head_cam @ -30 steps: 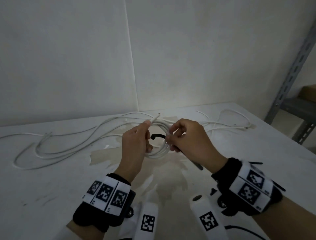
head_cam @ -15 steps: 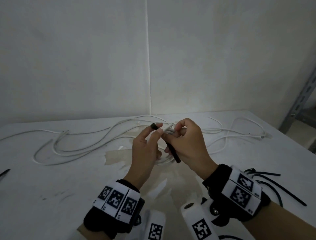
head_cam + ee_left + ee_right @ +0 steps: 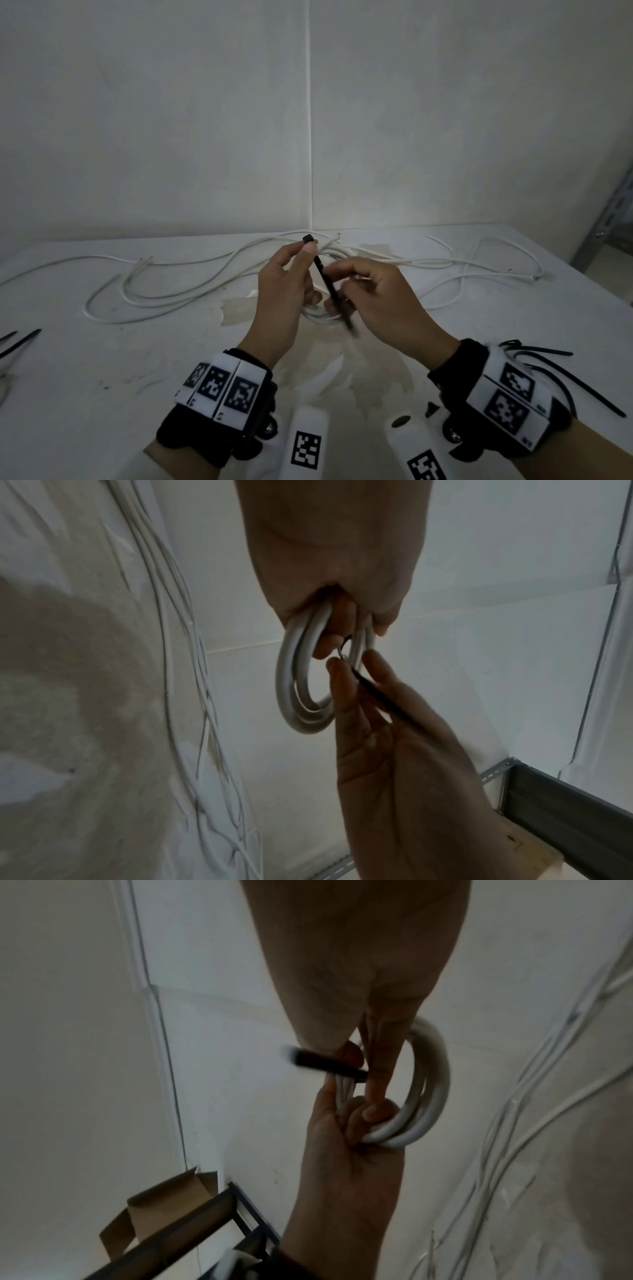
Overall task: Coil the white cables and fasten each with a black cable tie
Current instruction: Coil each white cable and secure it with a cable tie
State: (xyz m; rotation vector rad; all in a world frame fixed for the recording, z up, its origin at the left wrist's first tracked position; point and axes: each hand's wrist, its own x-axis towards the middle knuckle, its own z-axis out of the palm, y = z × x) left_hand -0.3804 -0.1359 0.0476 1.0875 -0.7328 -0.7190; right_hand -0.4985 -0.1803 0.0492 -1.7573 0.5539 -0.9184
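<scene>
Left hand (image 3: 337, 561) gripping coiled white cable (image 3: 291, 685), loops hanging below curled fingers. Right hand (image 3: 404, 750) just beneath, fingertips (image 3: 334, 666) pinching thin black cable tie (image 3: 380, 696) against coil. Loose white cables (image 3: 192, 723) beside left hand.

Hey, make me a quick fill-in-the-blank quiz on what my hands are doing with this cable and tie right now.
1. The left hand grips the coiled ____ cable.
2. The cable tie is ____ in colour.
3. The right hand pinches the tie's ____ end.
4. Uncoiled cables lie on the ____.

Missing words: white; black; tail; table
</scene>
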